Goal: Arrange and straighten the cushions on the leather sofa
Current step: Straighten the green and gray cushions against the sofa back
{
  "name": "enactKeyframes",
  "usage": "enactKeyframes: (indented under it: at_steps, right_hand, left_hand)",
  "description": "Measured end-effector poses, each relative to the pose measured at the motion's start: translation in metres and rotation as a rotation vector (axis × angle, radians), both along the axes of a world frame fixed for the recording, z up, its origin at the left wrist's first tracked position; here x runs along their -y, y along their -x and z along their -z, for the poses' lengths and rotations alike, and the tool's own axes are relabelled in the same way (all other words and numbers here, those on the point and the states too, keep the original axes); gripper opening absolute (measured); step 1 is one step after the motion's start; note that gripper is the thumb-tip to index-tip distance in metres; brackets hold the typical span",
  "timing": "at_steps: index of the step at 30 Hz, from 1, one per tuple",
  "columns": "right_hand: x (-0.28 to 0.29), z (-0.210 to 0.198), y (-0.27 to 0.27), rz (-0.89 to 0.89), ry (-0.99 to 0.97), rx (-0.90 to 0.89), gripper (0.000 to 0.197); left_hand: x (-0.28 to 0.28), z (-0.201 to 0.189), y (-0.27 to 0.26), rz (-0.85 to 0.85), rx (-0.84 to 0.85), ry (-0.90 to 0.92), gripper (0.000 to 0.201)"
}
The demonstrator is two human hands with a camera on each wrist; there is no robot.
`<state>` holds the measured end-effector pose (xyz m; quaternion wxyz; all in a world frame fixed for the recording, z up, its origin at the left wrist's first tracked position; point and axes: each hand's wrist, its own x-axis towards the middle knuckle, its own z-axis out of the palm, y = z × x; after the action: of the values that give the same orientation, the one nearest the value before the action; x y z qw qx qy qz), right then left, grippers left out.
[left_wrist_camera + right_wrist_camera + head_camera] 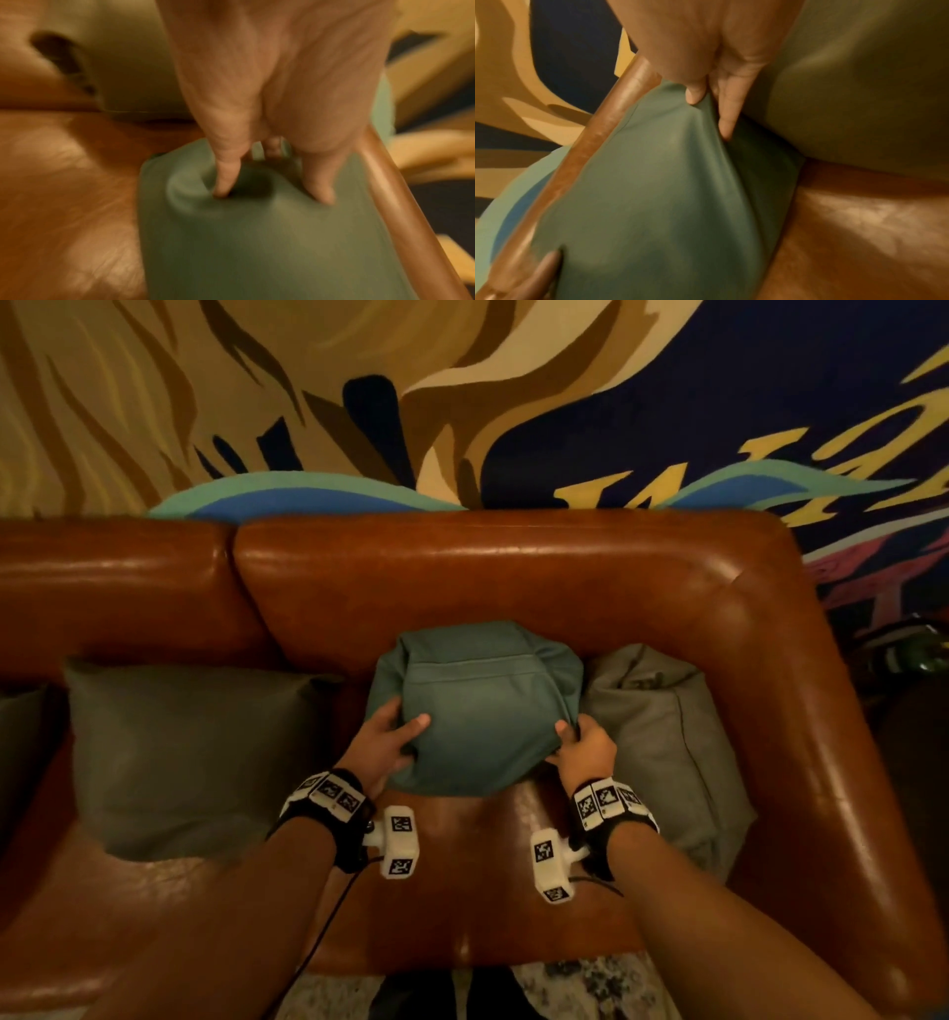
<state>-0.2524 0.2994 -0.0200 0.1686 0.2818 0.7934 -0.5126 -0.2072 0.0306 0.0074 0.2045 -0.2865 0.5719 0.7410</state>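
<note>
A teal cushion [480, 706] stands bunched against the backrest of the brown leather sofa [493, 567], between my two hands. My left hand [393, 737] grips its left side, thumb on the front and fingers [226, 182] dug into the fabric [270, 243]. My right hand [577, 742] pinches the cushion's right edge [670, 182] between thumb and fingers [727, 113]. A dark olive cushion [190, 752] leans on the seat to the left. A grey cushion [662, 737] sits slumped at the right, against the armrest.
The sofa's right armrest [832, 762] curves down the right side. A painted mural wall [462, 403] rises behind the backrest. Bare leather seat [477, 880] lies in front of the teal cushion. Another dark cushion [20, 737] shows at the far left edge.
</note>
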Motion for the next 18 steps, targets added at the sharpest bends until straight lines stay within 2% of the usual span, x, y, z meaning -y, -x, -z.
enactKeyframes:
  at_steps: [1, 3, 5, 7, 9, 10, 11, 12, 14, 15, 16, 17, 18]
  right_hand:
    - [-0.006, -0.001, -0.001, 0.016, 0.041, 0.012, 0.032]
    - [-0.012, -0.004, -0.001, -0.078, 0.089, 0.056, 0.036]
    - [-0.018, -0.015, 0.003, -0.163, 0.117, 0.023, 0.025]
    - [-0.039, -0.034, 0.007, -0.138, 0.1, -0.115, 0.015]
    - [-0.076, -0.049, 0.008, -0.069, -0.102, -0.285, 0.02]
    - [-0.098, -0.053, 0.008, -0.04, -0.257, -0.34, 0.022]
    - [-0.124, -0.055, 0.007, -0.016, -0.408, -0.358, 0.023]
    - [-0.148, -0.054, 0.006, 0.002, -0.507, -0.295, 0.026]
    - [-0.188, -0.045, -0.001, -0.006, -0.514, 0.017, 0.044]
    - [-0.201, -0.039, -0.007, -0.055, -0.459, 0.153, 0.056]
    - [-0.211, -0.031, -0.014, -0.114, -0.391, 0.226, 0.066]
    - [-0.215, -0.026, -0.019, -0.165, -0.334, 0.256, 0.073]
    - [-0.217, -0.02, -0.024, -0.204, -0.291, 0.263, 0.075]
  left_hand:
    - [-0.001, 0.006, 0.005, -0.003, -0.007, 0.07, 0.051]
    - [0.006, 0.021, 0.013, -0.004, 0.001, 0.288, 0.065]
    - [0.014, 0.031, 0.021, 0.011, 0.042, 0.48, 0.078]
    - [0.003, 0.022, 0.026, 0.026, 0.086, 0.696, 0.079]
    - [-0.023, 0.0, 0.025, 0.0, 0.125, 1.009, 0.078]
    - [-0.04, -0.011, 0.022, -0.011, 0.088, 1.174, 0.073]
    - [-0.059, -0.022, 0.019, -0.006, -0.04, 1.303, 0.062]
    - [-0.078, -0.026, 0.016, 0.041, -0.231, 1.339, 0.048]
    - [-0.117, -0.027, 0.011, 0.308, -0.542, 1.125, 0.027]
    - [-0.137, -0.024, 0.01, 0.506, -0.523, 0.978, 0.028]
    - [-0.158, -0.018, 0.007, 0.688, -0.426, 0.845, 0.034]
    - [-0.176, -0.012, 0.005, 0.805, -0.28, 0.73, 0.045]
    - [-0.192, -0.003, 0.004, 0.823, -0.139, 0.602, 0.06]
